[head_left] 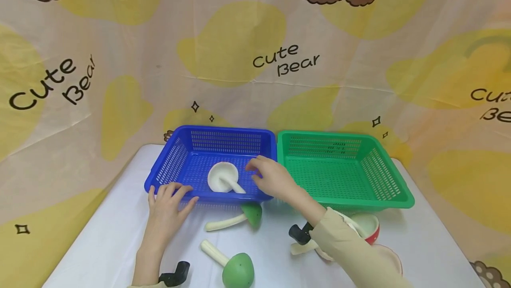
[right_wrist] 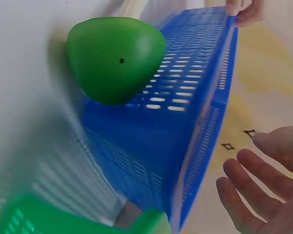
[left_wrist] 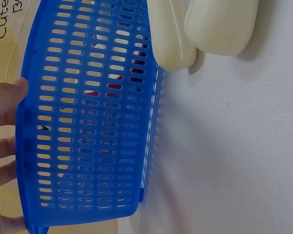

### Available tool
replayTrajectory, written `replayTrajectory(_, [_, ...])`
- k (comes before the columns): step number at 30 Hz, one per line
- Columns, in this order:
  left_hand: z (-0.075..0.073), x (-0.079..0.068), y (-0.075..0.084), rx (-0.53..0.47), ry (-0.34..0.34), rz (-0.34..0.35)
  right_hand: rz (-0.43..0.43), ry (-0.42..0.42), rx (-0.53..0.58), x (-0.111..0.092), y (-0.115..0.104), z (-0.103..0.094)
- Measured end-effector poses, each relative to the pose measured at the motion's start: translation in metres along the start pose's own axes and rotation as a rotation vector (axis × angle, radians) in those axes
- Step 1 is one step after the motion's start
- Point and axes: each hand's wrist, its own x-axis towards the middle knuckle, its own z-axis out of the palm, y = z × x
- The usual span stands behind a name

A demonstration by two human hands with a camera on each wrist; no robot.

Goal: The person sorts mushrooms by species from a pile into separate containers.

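Note:
My left hand [head_left: 165, 210] rests with spread fingers on the front-left rim of the blue basket [head_left: 175, 163]. In the left wrist view, its fingertips [left_wrist: 17, 90] lie at the rim. A toy mushroom [head_left: 222, 177] lies inside with its pale underside and stem showing; red shows through the slots in the left wrist view. Over the basket's right side hovers my right hand [head_left: 275, 177], fingers loosely bent and nothing held, as the right wrist view also shows. Two green-capped toy mushrooms lie in front, one [head_left: 251, 215] close against the basket, the other [head_left: 238, 270] nearer me.
A green basket [head_left: 399, 186] stands right beside the blue one. Below it, partly behind my right sleeve [head_left: 355, 248], lie a red-capped mushroom [head_left: 372, 234] and other pale pieces. A patterned cloth [head_left: 239, 66] hangs behind the white table [head_left: 115, 234].

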Motion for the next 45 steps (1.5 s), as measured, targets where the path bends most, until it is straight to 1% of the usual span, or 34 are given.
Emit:
replayTrajectory(5, [-0.002, 0.0, 0.001, -0.002, 0.0, -0.002, -0.029, -0.002, -0.031, -0.013, -0.001, -0.011])
replayTrajectory(11, [0.0, 0.0, 0.0, -0.005, -0.001, -0.004, -0.083, 0.031, -0.072, -0.03, 0.001, -0.021])
replayTrajectory(15, [0.001, 0.0, -0.001, -0.003, -0.003, -0.007, -0.091, 0.044, -0.076, -0.043, 0.002, -0.028])
replayTrajectory(19, [0.0, 0.0, -0.001, -0.003, -0.005, -0.01, -0.081, 0.065, -0.097, -0.056, 0.005, -0.033])
replayTrajectory(27, [0.001, -0.001, -0.001, -0.004, -0.003, -0.006, -0.096, 0.132, -0.134, -0.081, 0.019, -0.036])
replayTrajectory(33, [0.0, 0.0, 0.001, -0.007, 0.003, -0.003, -0.113, 0.125, -0.163, -0.098, 0.026, -0.037])
replayTrajectory(38, [0.001, 0.0, 0.002, -0.008, 0.007, 0.007, -0.148, 0.118, -0.187, -0.113, 0.032, -0.035])
replayTrajectory(43, [-0.001, -0.001, 0.003, -0.011, 0.0, 0.002, -0.192, 0.144, -0.178, -0.126, 0.041, -0.029])
replayTrajectory(45, [-0.001, -0.001, 0.003, -0.013, -0.002, 0.0, -0.19, 0.151, -0.19, -0.132, 0.044, -0.027])
